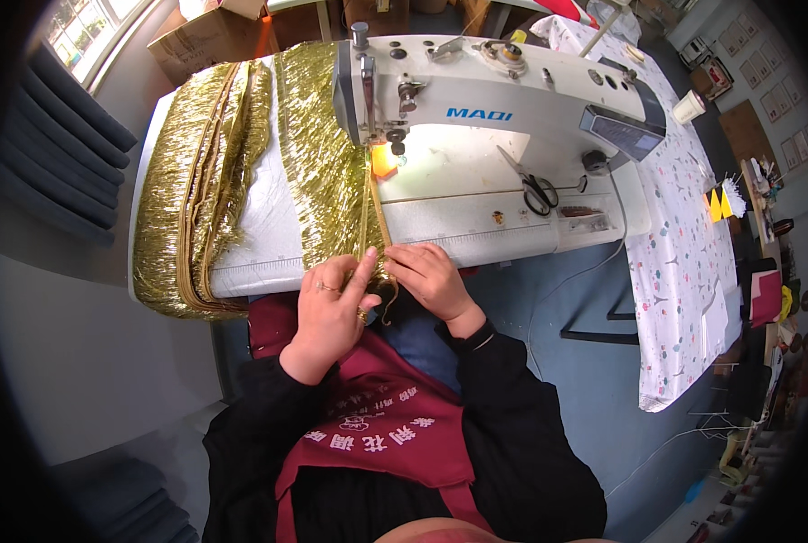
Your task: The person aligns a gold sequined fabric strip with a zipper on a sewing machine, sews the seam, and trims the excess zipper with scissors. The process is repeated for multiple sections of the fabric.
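Observation:
A strip of gold tinsel fringe (318,163) runs from under the sewing machine's presser foot area (372,145) toward me, its banded edge beside a narrow tan tape (377,204). My left hand (331,308) grips the fringe at the table's front edge, index finger extended along the band, the others curled. Just right of it, my right hand (426,281) pinches the tape and band between thumb and fingertips; a loose tape end dangles below. A thick folded pile of gold fringe (164,199) lies on the left of the machine table (458,235).
Scissors (537,195) lie under the white machine arm (485,72). On the right stand a patterned-cloth table (675,317) with a paper cup (689,109), a black metal frame (603,335) and a trailing cable. Cardboard boxes (209,36) and a window with dark curtains (60,145) are at the left.

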{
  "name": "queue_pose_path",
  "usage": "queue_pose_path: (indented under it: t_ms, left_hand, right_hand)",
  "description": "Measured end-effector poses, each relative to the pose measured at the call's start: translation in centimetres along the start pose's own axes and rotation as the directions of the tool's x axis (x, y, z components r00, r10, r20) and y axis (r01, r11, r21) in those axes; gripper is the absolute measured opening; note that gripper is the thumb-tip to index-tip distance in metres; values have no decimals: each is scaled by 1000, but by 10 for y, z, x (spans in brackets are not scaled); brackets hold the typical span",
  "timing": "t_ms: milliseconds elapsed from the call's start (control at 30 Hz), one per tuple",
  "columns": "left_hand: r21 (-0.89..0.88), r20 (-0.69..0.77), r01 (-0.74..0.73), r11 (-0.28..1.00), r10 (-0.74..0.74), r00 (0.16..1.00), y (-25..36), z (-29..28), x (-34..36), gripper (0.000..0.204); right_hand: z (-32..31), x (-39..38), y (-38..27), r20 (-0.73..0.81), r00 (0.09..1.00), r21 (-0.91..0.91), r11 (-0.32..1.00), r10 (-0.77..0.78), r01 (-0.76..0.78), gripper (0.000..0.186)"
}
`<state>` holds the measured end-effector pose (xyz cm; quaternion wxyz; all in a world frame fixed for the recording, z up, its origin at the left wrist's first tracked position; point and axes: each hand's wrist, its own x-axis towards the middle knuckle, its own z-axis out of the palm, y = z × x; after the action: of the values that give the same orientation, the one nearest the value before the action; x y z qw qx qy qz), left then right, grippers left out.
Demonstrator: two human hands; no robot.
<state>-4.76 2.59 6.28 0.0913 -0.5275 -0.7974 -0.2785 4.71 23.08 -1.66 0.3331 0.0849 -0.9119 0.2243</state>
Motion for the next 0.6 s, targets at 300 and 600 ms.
queue_pose_path:
  t_ms: [300,600]
  left_hand:
    - [-128,77,-123,984,134,988,9,42,-16,65]
    - [-57,199,-126,990,134,971,8,56,-32,65]
  right_hand:
    - [4,-8,2,-32,999,-20,999,-35,34,22]
    - [12,-22,-3,-61,996,-8,998,-69,69,17]
